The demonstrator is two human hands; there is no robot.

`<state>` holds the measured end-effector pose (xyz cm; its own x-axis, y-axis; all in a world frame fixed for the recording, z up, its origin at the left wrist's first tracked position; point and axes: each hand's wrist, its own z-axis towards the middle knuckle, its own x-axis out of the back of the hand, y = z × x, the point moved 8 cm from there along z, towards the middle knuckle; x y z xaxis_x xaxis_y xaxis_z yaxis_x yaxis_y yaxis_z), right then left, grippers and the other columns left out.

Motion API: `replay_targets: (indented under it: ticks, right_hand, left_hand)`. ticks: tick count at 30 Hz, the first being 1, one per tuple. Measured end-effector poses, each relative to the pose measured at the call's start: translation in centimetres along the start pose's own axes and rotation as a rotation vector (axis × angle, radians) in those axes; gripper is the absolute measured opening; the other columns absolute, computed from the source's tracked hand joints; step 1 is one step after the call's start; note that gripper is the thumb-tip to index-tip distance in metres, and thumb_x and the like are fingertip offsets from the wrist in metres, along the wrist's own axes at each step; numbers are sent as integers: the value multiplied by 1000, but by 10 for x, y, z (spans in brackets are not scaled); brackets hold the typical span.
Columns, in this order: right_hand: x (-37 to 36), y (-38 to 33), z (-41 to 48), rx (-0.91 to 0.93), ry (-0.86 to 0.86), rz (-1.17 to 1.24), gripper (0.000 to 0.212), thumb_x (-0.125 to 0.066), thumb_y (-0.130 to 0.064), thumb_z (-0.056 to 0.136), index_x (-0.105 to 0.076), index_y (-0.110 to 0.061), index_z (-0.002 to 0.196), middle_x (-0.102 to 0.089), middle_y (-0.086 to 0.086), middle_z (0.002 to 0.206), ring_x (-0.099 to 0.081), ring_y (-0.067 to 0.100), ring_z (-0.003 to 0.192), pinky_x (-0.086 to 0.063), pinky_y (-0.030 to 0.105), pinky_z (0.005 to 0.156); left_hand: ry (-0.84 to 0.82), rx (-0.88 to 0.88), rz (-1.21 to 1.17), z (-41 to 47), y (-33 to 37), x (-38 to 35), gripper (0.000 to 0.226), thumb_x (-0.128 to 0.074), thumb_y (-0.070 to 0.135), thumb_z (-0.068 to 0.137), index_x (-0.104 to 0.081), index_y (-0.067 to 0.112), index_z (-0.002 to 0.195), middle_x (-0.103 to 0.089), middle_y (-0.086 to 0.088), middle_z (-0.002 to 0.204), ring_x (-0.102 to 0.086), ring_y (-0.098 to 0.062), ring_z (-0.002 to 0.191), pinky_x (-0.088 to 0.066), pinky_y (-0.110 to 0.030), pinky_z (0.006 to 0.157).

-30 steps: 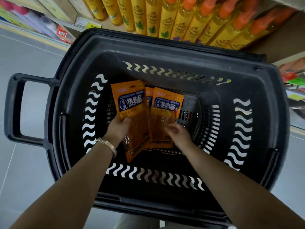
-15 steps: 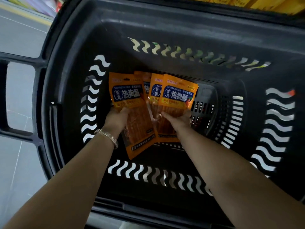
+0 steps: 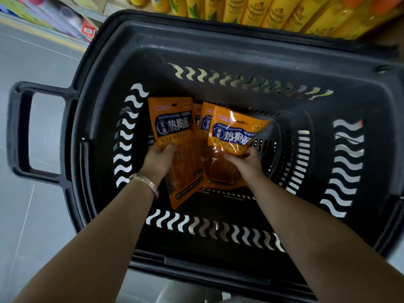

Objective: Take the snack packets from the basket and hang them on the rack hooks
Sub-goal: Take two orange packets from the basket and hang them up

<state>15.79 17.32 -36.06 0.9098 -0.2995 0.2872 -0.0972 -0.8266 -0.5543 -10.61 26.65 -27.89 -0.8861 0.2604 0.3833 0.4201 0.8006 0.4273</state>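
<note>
Both my hands reach down into a black plastic basket (image 3: 105, 68). My left hand (image 3: 157, 159), with a bracelet at the wrist, grips an orange snack packet (image 3: 172, 123) with a blue label by its middle. My right hand (image 3: 246, 162) holds another orange snack packet (image 3: 235, 132), tilted and raised above the others. Between these two, further orange packets (image 3: 203, 125) lie partly hidden. No rack hooks are in view.
The basket has a handle (image 3: 19, 132) on its left side and slotted walls. Behind it a shelf holds a row of yellow bottles (image 3: 273, 12). Grey floor tiles (image 3: 32, 215) lie to the left. Coloured goods (image 3: 65, 18) line a low shelf at the upper left.
The right hand has lifted its packet higher and tilted it toward me. The left hand keeps its packet in about the same place. The camera has pulled back, showing the bottles again.
</note>
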Motion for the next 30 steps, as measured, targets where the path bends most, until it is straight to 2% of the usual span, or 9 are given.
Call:
replay_targets:
  ticks: [4,7,10,14,18,21,24,27,30]
  right_hand:
    - [18,-32,-27,139,-25,-4,72,-86,-20,62,-39,-30,115,-54,-20,99,-55,11,101,-40,19,77]
    - [42,-66,-63,273,33,-36,84,-87,-33,60,-35,-29,126,-53,-22,105,-54,3,99,-41,23,87]
    - [74,-101,-108,353,83,-153,68,-70,-62,68,-35,-33,118,-51,-28,97,-52,4,93,-39,26,84]
    - [125,-150,-179,563,195,-157,45,-56,-69,75,-40,-38,103,-55,-31,86,-58,4,86,-44,25,76]
    - [196,-168,-245,651,370,1,51,-68,-61,71,-54,-34,113,-66,-20,106,-62,8,103,-49,32,88]
    - [255,-158,-284,649,499,80,49,-74,-57,67,-63,-32,108,-70,-14,101,-65,6,97,-51,36,90]
    - [313,-137,-319,649,676,48,36,-70,-65,62,-61,-43,89,-64,-31,75,-61,-10,75,-50,18,75]
    - [365,-112,-343,628,773,20,56,-57,-72,65,-60,-21,88,-64,-12,70,-65,16,76,-48,31,66]
    - [422,-96,-358,648,835,-47,49,-47,-67,77,-60,-22,91,-67,3,79,-63,32,84,-42,32,64]
  left_hand:
    - [-34,-70,26,-30,22,2,4,-58,34,86,-59,35,82,-68,9,77,-66,-12,72,-48,-25,57]
    - [-53,-134,30,-65,45,6,7,-58,30,87,-58,33,80,-66,8,78,-64,-14,73,-51,-26,61]
    - [-47,-225,12,-109,71,13,12,-56,44,90,-56,35,82,-63,17,79,-62,-6,73,-43,-18,55]
    - [-33,-349,69,-168,101,25,29,-46,60,89,-53,34,100,-61,16,83,-59,-5,74,-44,-22,65]
    - [-62,-469,98,-226,136,19,29,-46,59,90,-57,33,83,-62,13,51,-55,0,40,-42,-16,36]
    - [-112,-606,119,-272,163,-8,26,-50,50,92,-57,28,80,-49,8,38,-45,-6,32,-34,-16,31]
    - [-172,-733,140,-314,182,-46,21,-54,44,92,-59,29,78,-57,11,50,-55,-7,42,-43,-19,39]
    - [-216,-837,63,-353,195,-85,3,-57,32,93,-60,31,93,-64,11,77,-60,2,59,-48,-13,52]
    - [-217,-936,-16,-393,208,-130,16,-58,18,93,-59,27,107,-64,10,94,-59,-2,77,-52,-20,70]
